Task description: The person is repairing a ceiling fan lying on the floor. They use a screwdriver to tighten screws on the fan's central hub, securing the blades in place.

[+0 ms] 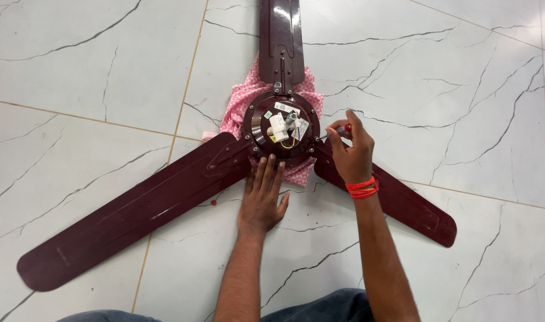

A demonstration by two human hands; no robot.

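A maroon ceiling fan lies flat on the tiled floor, its round motor housing showing a white part, wires and a short shaft. Three blades spread out: one to the lower left, one to the top, one to the lower right. My left hand rests flat on the floor, fingertips touching the housing's near rim. My right hand, with an orange thread at the wrist, grips a red-handled screwdriver whose tip meets the housing's right edge.
A pink patterned cloth lies under the motor housing. The floor is white marble-look tile with thin tan joints. My knees in dark blue trousers show at the bottom edge.
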